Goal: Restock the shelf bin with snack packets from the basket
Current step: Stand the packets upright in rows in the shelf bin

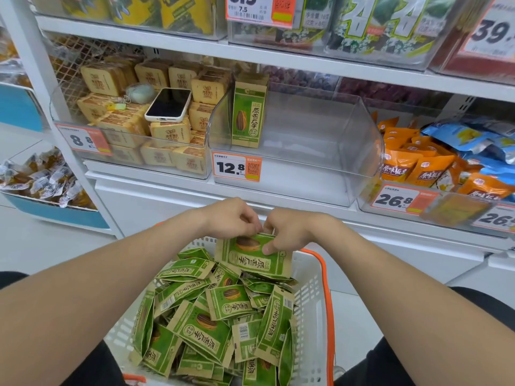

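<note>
A white basket [312, 310] with orange handles sits below me, full of several green sunflower-seed packets [206, 324]. Above its far end, my left hand [231, 218] and my right hand [289, 232] both pinch the top edge of one green packet [250, 259]. The packet hangs tilted over the heap. On the shelf ahead stands a clear plastic bin [320, 151] with a 12.8 price tag [237, 168]. A single green packet [248, 112] stands upright at the bin's left wall.
A bin of tan packets [125, 129] to the left holds a phone [168, 104] and keys. Orange and blue packets [434, 160] fill the bin to the right. Shelves above carry more goods. A blue rack [44, 179] stands at far left.
</note>
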### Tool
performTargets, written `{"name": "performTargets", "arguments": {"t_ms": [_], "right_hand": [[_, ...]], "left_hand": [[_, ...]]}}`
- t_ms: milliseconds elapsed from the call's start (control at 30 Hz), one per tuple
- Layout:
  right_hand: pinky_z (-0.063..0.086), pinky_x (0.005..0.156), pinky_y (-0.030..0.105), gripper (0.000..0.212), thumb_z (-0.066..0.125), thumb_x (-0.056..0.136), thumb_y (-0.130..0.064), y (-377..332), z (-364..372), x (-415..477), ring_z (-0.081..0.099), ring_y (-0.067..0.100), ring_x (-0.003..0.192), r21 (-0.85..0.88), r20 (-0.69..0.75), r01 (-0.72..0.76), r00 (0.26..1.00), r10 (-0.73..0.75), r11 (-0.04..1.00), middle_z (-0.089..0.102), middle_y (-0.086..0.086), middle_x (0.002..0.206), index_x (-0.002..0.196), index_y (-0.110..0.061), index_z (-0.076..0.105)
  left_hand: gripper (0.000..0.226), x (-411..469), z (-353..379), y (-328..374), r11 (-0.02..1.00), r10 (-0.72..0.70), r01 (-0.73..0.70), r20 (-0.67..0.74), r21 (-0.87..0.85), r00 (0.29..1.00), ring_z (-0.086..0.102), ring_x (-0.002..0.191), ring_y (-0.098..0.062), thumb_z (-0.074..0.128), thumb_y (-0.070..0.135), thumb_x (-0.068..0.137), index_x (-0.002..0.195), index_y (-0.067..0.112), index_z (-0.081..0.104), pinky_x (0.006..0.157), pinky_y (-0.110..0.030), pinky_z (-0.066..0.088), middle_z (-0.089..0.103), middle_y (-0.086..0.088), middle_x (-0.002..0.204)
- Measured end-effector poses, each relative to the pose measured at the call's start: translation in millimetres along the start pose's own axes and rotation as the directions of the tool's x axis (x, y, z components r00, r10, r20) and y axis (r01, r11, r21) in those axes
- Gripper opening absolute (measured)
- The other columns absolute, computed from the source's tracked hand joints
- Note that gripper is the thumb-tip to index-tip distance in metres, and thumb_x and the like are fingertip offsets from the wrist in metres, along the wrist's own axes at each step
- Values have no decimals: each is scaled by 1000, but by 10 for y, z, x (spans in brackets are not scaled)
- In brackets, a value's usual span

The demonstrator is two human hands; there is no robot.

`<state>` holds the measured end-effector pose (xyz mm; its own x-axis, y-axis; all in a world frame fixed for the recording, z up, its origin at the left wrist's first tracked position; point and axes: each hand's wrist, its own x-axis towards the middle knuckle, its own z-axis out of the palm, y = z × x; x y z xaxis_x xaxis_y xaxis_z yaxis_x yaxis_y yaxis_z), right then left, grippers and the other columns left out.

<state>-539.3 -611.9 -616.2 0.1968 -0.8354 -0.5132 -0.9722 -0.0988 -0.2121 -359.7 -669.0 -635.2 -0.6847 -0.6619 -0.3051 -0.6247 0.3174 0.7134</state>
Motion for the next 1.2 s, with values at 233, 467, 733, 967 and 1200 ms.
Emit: {"name": "performTargets", "arguments": {"t_ms": [233, 467, 733, 967, 1200], "right_hand": [[47, 64, 35, 35, 70, 95, -46, 50, -72, 9, 66, 25, 84, 146, -263, 20, 965, 20, 989, 74, 8, 90, 96, -12, 76], [48, 68, 32, 23, 56, 103, -23, -38, -161, -37, 62, 20, 80, 556, -552, 205, 815, 174, 806, 67, 4, 84, 125, -30, 56], [63, 62, 39, 27, 77, 94, -30, -278, -365, -288, 79, 26, 77, 810, -586, 496, 708, 394, 313, 80, 10, 86, 109, -9, 69], [65, 66, 36, 21, 74, 97, -15, -408, -570, -326, 79, 29, 80, 819, -537, 568, 711, 454, 80, 79, 18, 89, 105, 4, 76], [64, 68, 31, 12, 73, 98, -13, -404, -839, -171, 79, 26, 81, 840, -520, 536, 746, 416, 88, 81, 13, 93, 107, -5, 75]], "left_hand": [[27, -6, -101, 10, 992, 4, -6, -17, -124, 1000, 71, 83, -10, 84, 36, 89, 107, 18, 76, 72, -19, 51, 77, -2, 97], [32, -61, -283, 94, 977, 90, -120, -166, -177, 982, 62, 69, -16, 68, 42, 100, 93, 13, 79, 68, -35, 48, 72, -10, 77], [29, -115, -472, 426, 774, 14, -339, -520, -535, 854, 70, 79, -18, 59, 31, 108, 104, 5, 71, 73, -35, 58, 76, -8, 89], [29, -73, -575, 600, 933, 115, -336, -778, -129, 618, 73, 87, -14, 54, 43, 106, 107, 21, 73, 78, -39, 57, 77, 7, 91], [20, 73, -830, 733, 967, 60, -239, -838, -86, 543, 67, 106, -21, 49, 31, 110, 112, 20, 65, 96, -45, 54, 73, -1, 110]]}}
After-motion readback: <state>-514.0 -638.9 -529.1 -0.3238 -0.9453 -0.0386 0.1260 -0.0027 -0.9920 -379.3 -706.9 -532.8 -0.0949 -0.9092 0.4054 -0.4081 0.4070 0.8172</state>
